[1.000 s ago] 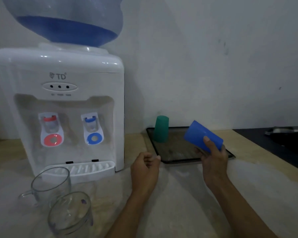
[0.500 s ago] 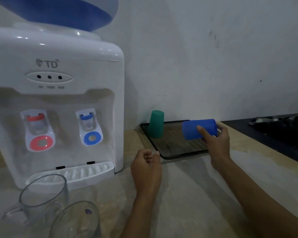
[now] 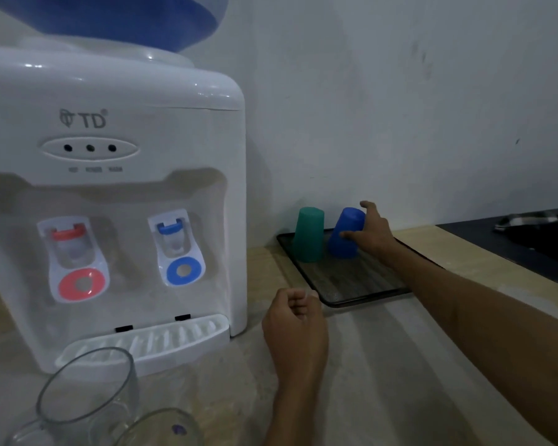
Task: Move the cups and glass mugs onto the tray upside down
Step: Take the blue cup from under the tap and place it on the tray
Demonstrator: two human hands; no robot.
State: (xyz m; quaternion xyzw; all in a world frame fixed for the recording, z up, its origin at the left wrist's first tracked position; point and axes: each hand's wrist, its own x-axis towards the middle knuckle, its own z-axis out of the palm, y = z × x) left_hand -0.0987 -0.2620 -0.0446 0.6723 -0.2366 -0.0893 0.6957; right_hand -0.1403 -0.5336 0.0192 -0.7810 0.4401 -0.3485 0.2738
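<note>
A dark tray (image 3: 361,286) lies on the counter against the wall. On its far left a green cup (image 3: 309,235) stands upside down. Right beside it a blue cup (image 3: 343,239) is mouth down, slightly tilted, with my right hand (image 3: 372,231) wrapped around its right side. My left hand (image 3: 295,326) rests as a loose fist on the counter just in front of the tray, holding nothing. Two glass mugs (image 3: 87,394) (image 3: 161,428) stand upright at the bottom left, in front of the dispenser.
A white water dispenser (image 3: 116,201) with a blue bottle on top fills the left side; its drip tray (image 3: 145,342) juts toward the mugs. A dark stove surface (image 3: 529,246) lies at the far right. The wall runs close behind the tray.
My right hand carried the blue cup from above the tray's right part to its far side, turning it from sideways to mouth down beside the green cup. The left fist stayed put.
</note>
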